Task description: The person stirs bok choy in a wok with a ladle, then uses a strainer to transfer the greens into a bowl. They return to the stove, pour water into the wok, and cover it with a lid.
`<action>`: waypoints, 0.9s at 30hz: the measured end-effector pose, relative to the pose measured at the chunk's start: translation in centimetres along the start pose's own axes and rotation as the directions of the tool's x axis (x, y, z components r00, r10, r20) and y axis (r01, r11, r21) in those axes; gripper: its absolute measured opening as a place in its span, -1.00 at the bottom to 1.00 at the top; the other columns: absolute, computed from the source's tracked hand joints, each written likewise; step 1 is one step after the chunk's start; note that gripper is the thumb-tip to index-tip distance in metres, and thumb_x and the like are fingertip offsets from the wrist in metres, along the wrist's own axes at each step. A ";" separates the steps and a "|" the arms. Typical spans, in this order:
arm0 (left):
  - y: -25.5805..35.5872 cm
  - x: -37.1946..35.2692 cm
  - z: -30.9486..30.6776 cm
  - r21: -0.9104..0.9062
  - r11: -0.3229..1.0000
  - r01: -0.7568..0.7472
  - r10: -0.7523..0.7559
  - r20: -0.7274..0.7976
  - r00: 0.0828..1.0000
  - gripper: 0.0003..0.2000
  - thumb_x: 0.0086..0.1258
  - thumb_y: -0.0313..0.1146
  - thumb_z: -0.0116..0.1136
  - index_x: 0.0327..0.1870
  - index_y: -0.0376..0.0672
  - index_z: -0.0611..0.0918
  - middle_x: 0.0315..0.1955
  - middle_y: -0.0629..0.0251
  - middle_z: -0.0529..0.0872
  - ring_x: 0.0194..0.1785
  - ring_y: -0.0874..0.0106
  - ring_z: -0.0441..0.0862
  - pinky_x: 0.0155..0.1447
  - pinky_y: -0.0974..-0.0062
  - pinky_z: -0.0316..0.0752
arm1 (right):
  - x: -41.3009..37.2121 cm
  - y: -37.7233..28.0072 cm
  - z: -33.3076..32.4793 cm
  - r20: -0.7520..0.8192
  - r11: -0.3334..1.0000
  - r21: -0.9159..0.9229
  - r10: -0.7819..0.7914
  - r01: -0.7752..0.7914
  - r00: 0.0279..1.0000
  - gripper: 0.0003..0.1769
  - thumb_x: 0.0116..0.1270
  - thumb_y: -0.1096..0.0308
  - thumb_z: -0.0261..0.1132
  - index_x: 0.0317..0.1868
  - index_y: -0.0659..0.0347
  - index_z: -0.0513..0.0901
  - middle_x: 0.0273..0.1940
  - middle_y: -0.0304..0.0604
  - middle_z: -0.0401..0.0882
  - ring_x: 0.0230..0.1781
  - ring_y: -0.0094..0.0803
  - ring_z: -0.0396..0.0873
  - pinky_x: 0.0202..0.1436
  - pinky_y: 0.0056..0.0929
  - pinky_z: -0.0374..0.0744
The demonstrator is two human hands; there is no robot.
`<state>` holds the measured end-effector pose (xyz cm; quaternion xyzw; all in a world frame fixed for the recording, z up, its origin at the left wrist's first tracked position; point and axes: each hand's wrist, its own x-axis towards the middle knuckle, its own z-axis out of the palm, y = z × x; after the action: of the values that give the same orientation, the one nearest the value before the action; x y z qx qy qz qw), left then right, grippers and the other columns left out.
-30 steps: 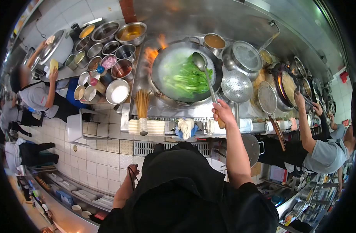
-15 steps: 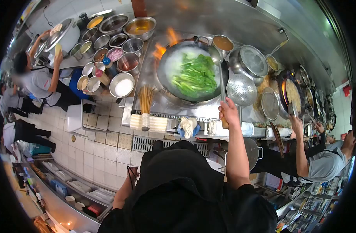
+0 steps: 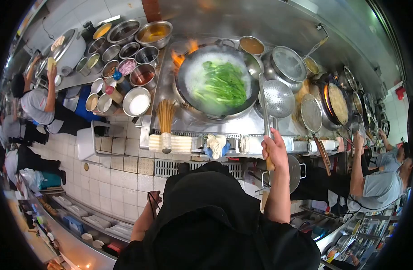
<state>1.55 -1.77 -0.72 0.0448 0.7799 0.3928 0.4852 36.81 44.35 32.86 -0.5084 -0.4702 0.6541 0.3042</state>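
Back from the stove edge comes the right hand (image 3: 275,148), drawn toward the cook's body and lower than a moment ago. The ladle (image 3: 263,105) has come with it, and its bowl, which a second ago hung over the greens, now sits out at the wok's right rim. The hand's fingers are wrapped tight round the wooden end of the handle, and the long steel shaft runs straight ahead from the fist.

Ahead of that hand and a little to its left stands the wok (image 3: 215,117), full of foaming water with the leafy greens (image 3: 222,84) heaped in the middle. Flames (image 3: 179,56) lick up past its far left rim. Just right of the ladle's shaft a perforated skimmer (image 3: 278,97) lies on the steel, close beside the wok.

The left hand (image 3: 154,198) hangs low at the cook's hip, well apart from the stove. Its fingers are curled on a thin dark loop (image 3: 149,204); what the loop belongs to I cannot tell.

Between the two hands, along the stove's front ledge, lie a white and blue rag (image 3: 215,146) and a bamboo brush (image 3: 165,118). Beyond the left hand sits a cluster of steel seasoning bowls (image 3: 143,76). Off past the right hand a co-worker (image 3: 377,189) in grey tends the next burner.
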 end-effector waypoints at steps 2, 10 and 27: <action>0.3 0.9 -0.6 0.019 0.997 0.075 -0.075 0.034 0.997 -0.75 0.47 -0.29 0.16 -0.01 -0.30 0.63 -0.55 0.19 0.57 -0.53 0.34 0.57 -0.49 0.36 0.50 | -0.8 0.2 -0.2 -0.017 1.000 -0.016 0.012 -0.012 1.000 -0.62 0.54 0.36 0.20 0.29 0.15 0.38 -0.49 -0.29 0.46 -0.72 -0.57 0.37 -0.67 -0.55 0.33; -0.5 3.3 -1.1 -0.109 0.986 0.123 -0.111 0.118 0.987 -0.73 0.50 -0.29 0.15 0.02 -0.33 0.64 -0.52 0.15 0.60 -0.53 0.32 0.58 -0.51 0.40 0.48 | -3.0 0.3 -0.7 -0.063 0.994 -0.096 0.041 -0.047 0.997 -0.51 0.54 0.38 0.21 0.40 0.22 0.35 -0.50 -0.27 0.48 -0.71 -0.55 0.39 -0.64 -0.49 0.35; -1.0 5.7 -1.5 -0.108 0.990 0.095 -0.081 0.129 0.988 -0.85 0.49 -0.33 0.11 -0.26 -0.21 0.58 -0.60 0.22 0.52 -0.61 0.36 0.54 -0.59 0.41 0.43 | -5.5 1.0 -1.6 -0.032 0.990 -0.126 0.061 -0.064 0.998 -0.53 0.53 0.36 0.24 0.37 0.19 0.37 -0.47 -0.29 0.47 -0.69 -0.57 0.38 -0.63 -0.51 0.35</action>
<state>-2.32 -0.67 -5.15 0.0070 0.7257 0.4114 0.5514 40.03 39.60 33.99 -0.5503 -0.4902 0.6250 0.2573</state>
